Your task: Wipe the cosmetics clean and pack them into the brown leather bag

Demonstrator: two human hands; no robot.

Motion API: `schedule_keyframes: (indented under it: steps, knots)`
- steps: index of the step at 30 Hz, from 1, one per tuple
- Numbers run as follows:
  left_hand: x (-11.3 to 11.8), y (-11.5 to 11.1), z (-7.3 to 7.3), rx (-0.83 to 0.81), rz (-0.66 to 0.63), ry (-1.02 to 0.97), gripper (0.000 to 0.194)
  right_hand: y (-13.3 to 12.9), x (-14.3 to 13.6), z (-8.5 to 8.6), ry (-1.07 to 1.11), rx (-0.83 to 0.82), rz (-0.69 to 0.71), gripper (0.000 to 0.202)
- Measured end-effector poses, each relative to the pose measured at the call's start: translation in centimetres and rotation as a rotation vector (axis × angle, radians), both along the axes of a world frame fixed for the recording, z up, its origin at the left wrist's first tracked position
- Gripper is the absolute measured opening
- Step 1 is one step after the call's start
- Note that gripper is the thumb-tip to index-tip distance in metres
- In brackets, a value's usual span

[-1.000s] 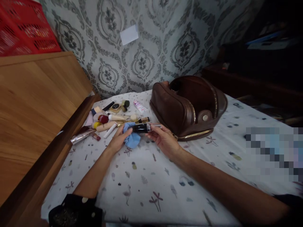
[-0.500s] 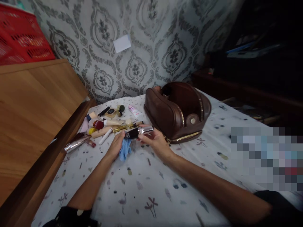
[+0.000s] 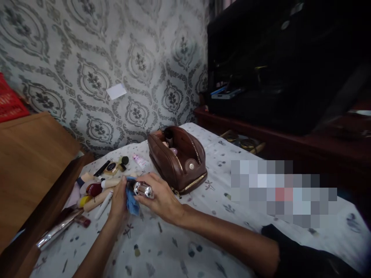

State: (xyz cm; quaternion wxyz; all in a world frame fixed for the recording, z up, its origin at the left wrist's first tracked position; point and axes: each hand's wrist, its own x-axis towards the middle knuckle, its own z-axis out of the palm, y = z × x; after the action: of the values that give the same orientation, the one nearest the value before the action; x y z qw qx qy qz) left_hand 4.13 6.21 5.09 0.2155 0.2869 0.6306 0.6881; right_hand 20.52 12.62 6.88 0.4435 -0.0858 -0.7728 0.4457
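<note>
One silver-ended tube (image 3: 144, 189) above printed surface (image 3: 166, 253): we clamp it in right grip (image 3: 162, 200), blue cloth (image 3: 132, 204) in left grip (image 3: 118, 197). Brown bag (image 3: 165, 158) stands open beyond; patterned wall (image 3: 116, 46) behind, wooden panel (image 3: 31, 154) left.

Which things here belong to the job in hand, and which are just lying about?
Job, apparently:
silver-ended tube in right hand
blue cloth in left hand
open brown bag
loose cosmetics

Apparently incidental:
red basket
white card on wall
</note>
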Motion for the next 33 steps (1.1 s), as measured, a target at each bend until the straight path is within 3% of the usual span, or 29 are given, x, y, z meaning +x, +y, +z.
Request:
schedule_keyframes:
  steps: [3, 8, 11, 14, 17, 23, 26, 30, 33]
  knots:
    - [0.8, 1.4, 1.6, 0.006, -0.003, 0.087, 0.048, 0.9, 1.0, 0.9, -0.036, 0.11, -0.031, 0.031]
    - [2.3, 4.0, 3.3, 0.047, -0.125, 0.033, 0.051, 2.7, 2.4, 1.7, -0.121, 0.325, -0.048, 0.035]
    - [2.8, 5.4, 4.2, 0.065, -0.126, 0.022, 0.052, 3.9, 3.0, 2.6, -0.122, 0.395, -0.066, 0.039]
    - [2.9, 6.7, 5.3, 0.061, -0.125, 0.07, 0.053, 5.2, 3.5, 4.2, -0.05, 0.356, -0.114, 0.034]
    - [3.0, 8.0, 6.2, 0.014, -0.111, 0.153, 0.057, 6.8, 4.0, 6.2, 0.022, 0.216, -0.128, 0.028]
    - [3.3, 10.5, 7.2, -0.051, -0.099, 0.483, 0.053, 10.5, 4.9, 8.3, 0.037, -0.169, 0.021, 0.018]
    - [3.2, 11.8, 7.7, -0.034, -0.165, 0.73, 0.038, 12.0, 5.3, 8.6, -0.019, -0.184, -0.03, 0.018]
    - [3.0, 13.2, 8.8, -0.03, -0.217, 0.886, 0.017, 13.1, 5.7, 8.9, -0.094, -0.097, -0.132, 0.016]
    - [3.2, 13.9, 9.6, -0.167, -0.252, 1.137, 0.024, 13.6, 6.0, 9.2, -0.147, -0.002, -0.198, 0.008]
